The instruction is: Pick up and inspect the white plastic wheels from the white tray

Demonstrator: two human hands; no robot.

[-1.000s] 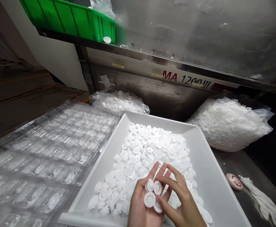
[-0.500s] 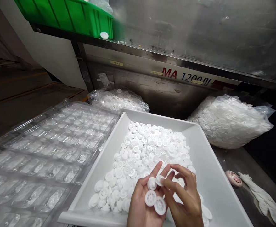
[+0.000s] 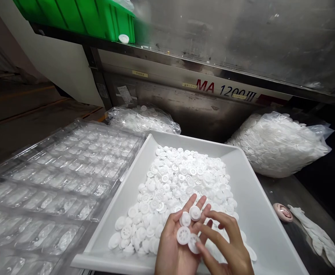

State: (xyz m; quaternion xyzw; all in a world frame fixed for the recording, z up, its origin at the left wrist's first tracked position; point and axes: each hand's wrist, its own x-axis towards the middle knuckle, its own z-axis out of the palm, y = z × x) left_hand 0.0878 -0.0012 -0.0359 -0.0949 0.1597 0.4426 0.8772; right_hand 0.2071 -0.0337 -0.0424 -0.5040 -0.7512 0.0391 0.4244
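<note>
My left hand point(image 3: 174, 244) lies palm up over the grey tray point(image 3: 254, 214), fingers extended, cradling several white plastic wheels. Two of them, an upper wheel point(image 3: 195, 213) and its neighbour point(image 3: 185, 219), rest on the fingers with their hubs up. On the palm lie a spoked wheel point(image 3: 183, 235) and a lower right wheel point(image 3: 194, 243). The thumb and index finger of my right hand point(image 3: 223, 240) are at the edge of that lower right wheel; its other fingers are bent. Beneath both hands spreads a heap of similar white wheels point(image 3: 181, 179).
Clear plastic blister trays point(image 3: 61, 179) are on the left. Behind the tray lie a clear bag of white parts point(image 3: 144, 120) and a fuller bag point(image 3: 282, 145). A white glove point(image 3: 316, 233) and a pink round object point(image 3: 282, 212) lie right. A green crate point(image 3: 78, 19) sits on the machine ledge.
My right fingers have left the upper wheel and moved down to the lower right one. The upper wheel now lies hub up on my left fingers.
</note>
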